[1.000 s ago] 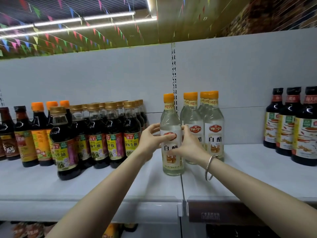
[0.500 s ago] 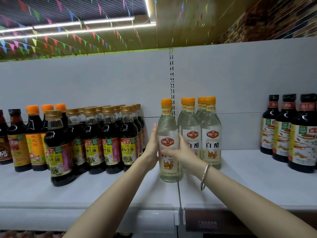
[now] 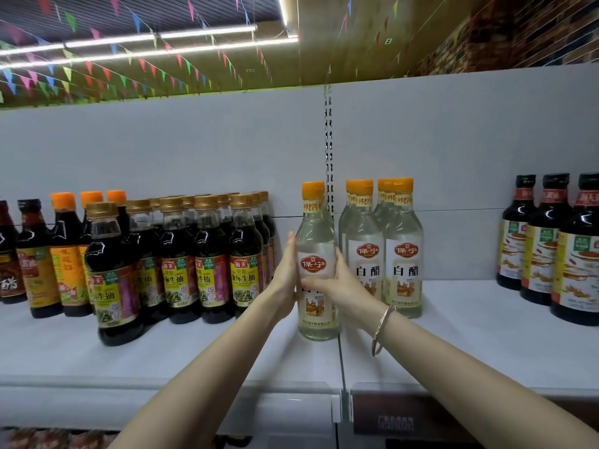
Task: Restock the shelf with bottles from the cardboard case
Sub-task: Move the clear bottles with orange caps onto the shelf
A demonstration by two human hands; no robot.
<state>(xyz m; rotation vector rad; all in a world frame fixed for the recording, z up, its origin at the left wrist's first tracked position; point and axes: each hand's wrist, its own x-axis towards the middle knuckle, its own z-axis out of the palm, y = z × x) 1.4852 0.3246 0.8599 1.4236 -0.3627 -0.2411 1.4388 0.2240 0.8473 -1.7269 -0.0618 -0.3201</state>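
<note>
A clear white-vinegar bottle (image 3: 316, 241) with an orange cap stands upright on the white shelf (image 3: 194, 358), just left of several matching vinegar bottles (image 3: 403, 254). My left hand (image 3: 287, 273) presses flat against its left side, fingers straight and pointing up. My right hand (image 3: 343, 283) grips it from the right, with the thumb lying across the label and the fingers round the far side. A bangle sits on that wrist. The cardboard case is out of view.
Rows of dark soy sauce bottles (image 3: 207, 264) stand close on the left, one (image 3: 113, 277) set forward. More dark bottles (image 3: 547, 247) stand at the far right. Bare shelf lies in front of and to the right of the vinegar bottles. A price strip runs along the shelf edge.
My left hand's fingers have uncurled from the bottle and now lie flat on its side. The bottle has slid slightly back toward the row, standing on the shelf.
</note>
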